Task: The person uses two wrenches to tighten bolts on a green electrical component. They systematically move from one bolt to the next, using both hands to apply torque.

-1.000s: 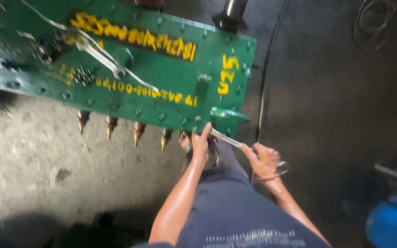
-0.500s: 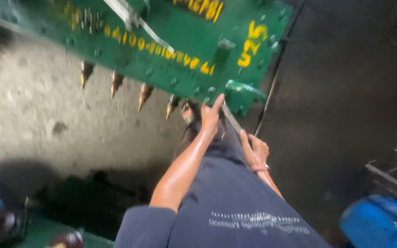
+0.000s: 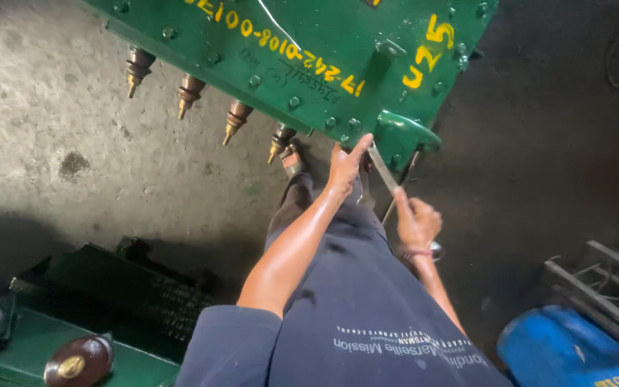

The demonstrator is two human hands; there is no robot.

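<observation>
— Where was the spanner [image 3: 383, 170]?
— At the green cover's [image 3: 338, 64] edge bolt; right hand [image 3: 417, 222] clenched its handle, left hand [image 3: 344, 166] steadied its head, fingers curled.
— Risk?
— It could've slipped off, I judged, skinning knuckles.

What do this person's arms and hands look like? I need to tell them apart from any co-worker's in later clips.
Both arms are bare from above the elbow down, with no gloves on the left hand or the right hand. The short sleeve on the left arm is dark navy blue, part of a shirt with small pale lettering. A thin band circles the right wrist.
</observation>
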